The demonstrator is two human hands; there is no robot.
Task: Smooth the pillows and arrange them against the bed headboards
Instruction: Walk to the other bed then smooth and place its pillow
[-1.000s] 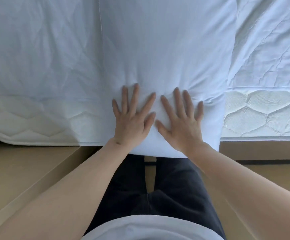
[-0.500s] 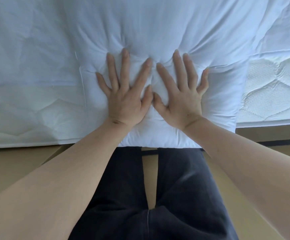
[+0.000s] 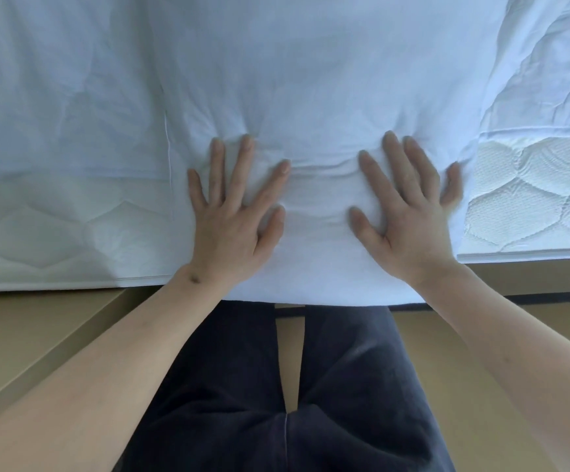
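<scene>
Both hands (image 3: 317,219) flat, fingers spread, apart on white pillow (image 3: 317,97).

Colours and patterns at the pressing hands.

Pillow (image 3: 317,97) under both flat palms: plain white with a bluish cast, no print. Sheet (image 3: 55,80) outward of the left hand (image 3: 232,223): the same pale blue-white, unpatterned. Mattress side (image 3: 528,195) just outward of the right hand (image 3: 409,216): off-white, quilted in a hexagon stitch pattern. Trousers (image 3: 345,386) below the wrists: dark navy, plain. Floor (image 3: 481,352) beside them: tan, crossed by one dark stripe.
</scene>
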